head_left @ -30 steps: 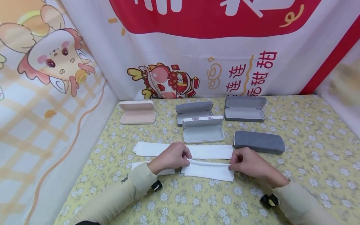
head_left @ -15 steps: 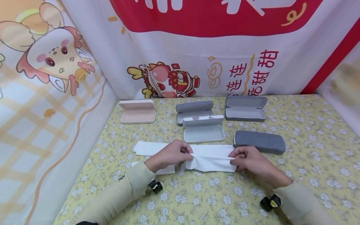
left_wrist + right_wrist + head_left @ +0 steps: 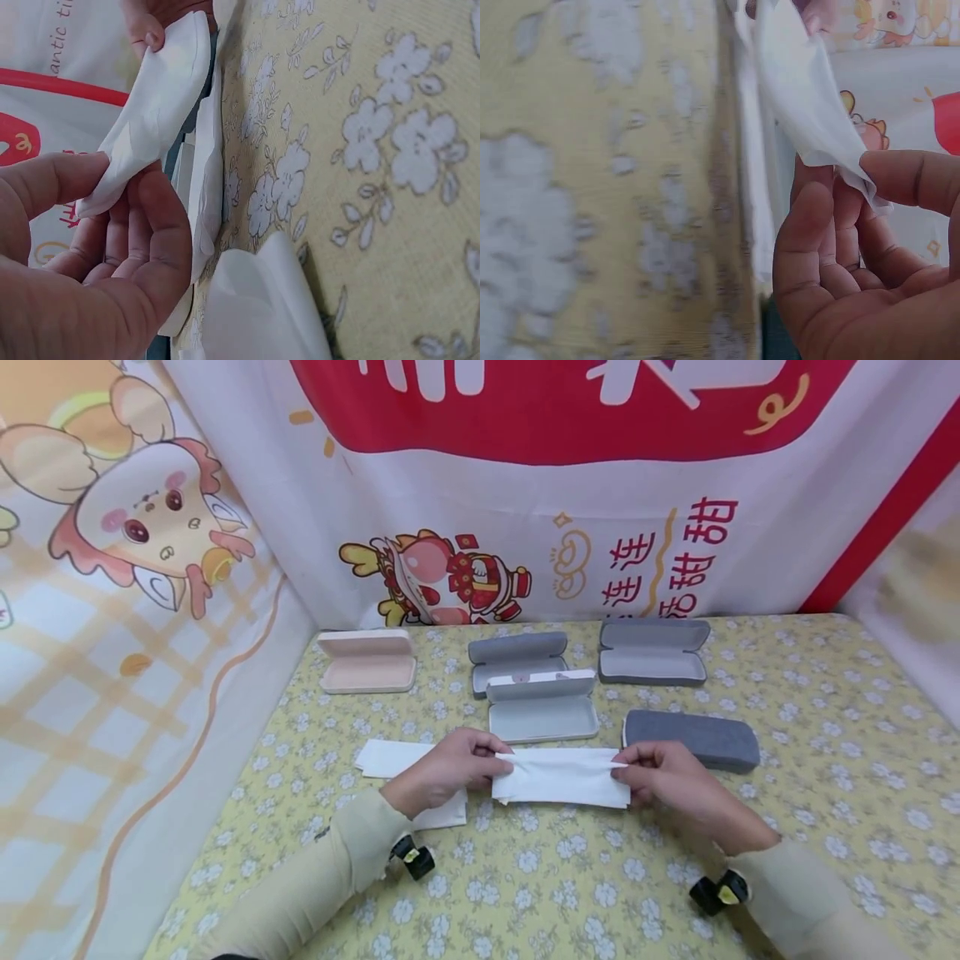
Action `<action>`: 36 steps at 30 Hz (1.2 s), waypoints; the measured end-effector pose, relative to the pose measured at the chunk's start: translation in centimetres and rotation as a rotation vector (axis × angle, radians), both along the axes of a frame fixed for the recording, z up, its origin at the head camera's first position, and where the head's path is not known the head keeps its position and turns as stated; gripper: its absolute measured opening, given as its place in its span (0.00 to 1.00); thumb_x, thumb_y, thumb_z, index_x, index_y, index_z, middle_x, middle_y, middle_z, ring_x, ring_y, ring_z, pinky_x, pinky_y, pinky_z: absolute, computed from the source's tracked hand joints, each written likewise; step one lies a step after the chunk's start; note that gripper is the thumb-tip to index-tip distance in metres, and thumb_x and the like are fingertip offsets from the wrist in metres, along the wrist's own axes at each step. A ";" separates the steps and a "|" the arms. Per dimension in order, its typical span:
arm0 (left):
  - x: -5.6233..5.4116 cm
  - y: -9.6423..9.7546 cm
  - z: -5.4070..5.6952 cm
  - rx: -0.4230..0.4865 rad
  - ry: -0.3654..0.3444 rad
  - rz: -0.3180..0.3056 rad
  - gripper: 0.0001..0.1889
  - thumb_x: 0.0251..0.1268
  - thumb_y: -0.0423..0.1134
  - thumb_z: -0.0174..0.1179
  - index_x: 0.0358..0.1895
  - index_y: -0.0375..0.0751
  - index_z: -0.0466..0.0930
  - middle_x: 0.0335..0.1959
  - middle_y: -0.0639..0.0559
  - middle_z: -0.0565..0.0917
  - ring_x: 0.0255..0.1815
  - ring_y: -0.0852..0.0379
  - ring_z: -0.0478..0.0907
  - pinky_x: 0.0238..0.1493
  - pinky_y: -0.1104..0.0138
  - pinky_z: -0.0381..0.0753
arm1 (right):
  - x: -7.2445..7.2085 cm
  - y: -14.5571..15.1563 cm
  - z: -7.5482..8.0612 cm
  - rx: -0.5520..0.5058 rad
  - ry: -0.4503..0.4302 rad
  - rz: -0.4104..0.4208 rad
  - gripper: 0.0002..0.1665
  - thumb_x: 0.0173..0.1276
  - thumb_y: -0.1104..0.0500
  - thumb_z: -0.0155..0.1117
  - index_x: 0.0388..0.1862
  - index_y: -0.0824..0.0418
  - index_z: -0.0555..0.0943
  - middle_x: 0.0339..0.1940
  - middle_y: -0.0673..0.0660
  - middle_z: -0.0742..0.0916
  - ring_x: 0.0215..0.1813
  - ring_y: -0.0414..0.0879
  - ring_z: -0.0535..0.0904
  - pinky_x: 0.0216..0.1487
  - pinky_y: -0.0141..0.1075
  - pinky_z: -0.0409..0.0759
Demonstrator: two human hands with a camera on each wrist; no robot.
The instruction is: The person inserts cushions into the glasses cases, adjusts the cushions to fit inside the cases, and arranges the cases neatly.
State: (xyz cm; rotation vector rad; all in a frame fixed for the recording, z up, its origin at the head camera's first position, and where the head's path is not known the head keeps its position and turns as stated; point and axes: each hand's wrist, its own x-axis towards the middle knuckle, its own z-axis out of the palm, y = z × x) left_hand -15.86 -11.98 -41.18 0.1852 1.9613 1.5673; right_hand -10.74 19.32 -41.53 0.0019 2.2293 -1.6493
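A folded white cloth [image 3: 562, 779] is stretched between my hands, raised above the table in both wrist views. My left hand [image 3: 453, 767] pinches its left end between thumb and fingers. At the other end, the thumb and fingers of my right hand [image 3: 667, 781] pinch the corner. Behind the held cloth and partly hidden by it lies another long folded white cloth [image 3: 390, 758]. A shorter folded white piece [image 3: 444, 814] rests under my left wrist. Just beyond the held cloth, a pale glasses case [image 3: 543, 718] stands with its lid up.
A closed grey glasses case [image 3: 693, 739] lies beside my right hand. Farther back stand a pink case [image 3: 367, 675], a grey case [image 3: 517, 648] and another grey case [image 3: 652, 666], all with lids raised. A printed curtain [image 3: 450, 485] hangs behind the flowered tablecloth [image 3: 525, 893].
Both hands have lifted the cloth off the table and moved it slightly away from me, over the long piece behind. Its crumpled front has straightened into a flat strip.
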 end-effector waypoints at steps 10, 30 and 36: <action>-0.7 0.1 0.4 0.120 -0.065 0.096 0.13 0.69 0.27 0.62 0.53 0.25 0.79 0.45 0.39 0.84 0.36 0.53 0.84 0.39 0.62 0.85 | -1.2 0.0 1.6 -0.026 0.031 0.003 0.14 0.72 0.61 0.64 0.49 0.72 0.81 0.42 0.63 0.85 0.39 0.54 0.83 0.38 0.47 0.85; -3.4 -0.5 0.2 0.194 -0.107 0.229 0.15 0.68 0.28 0.63 0.55 0.26 0.79 0.58 0.38 0.78 0.46 0.52 0.82 0.50 0.59 0.82 | -4.7 -0.7 2.4 -0.055 0.018 0.002 0.18 0.72 0.62 0.63 0.54 0.75 0.79 0.48 0.63 0.85 0.39 0.48 0.84 0.44 0.43 0.85; -4.1 -0.5 0.1 0.202 -0.088 0.259 0.13 0.68 0.29 0.64 0.53 0.27 0.81 0.51 0.38 0.81 0.45 0.50 0.82 0.48 0.60 0.83 | -6.1 -1.0 2.6 -0.039 0.028 0.001 0.16 0.72 0.63 0.63 0.51 0.76 0.79 0.41 0.61 0.86 0.34 0.48 0.82 0.41 0.44 0.85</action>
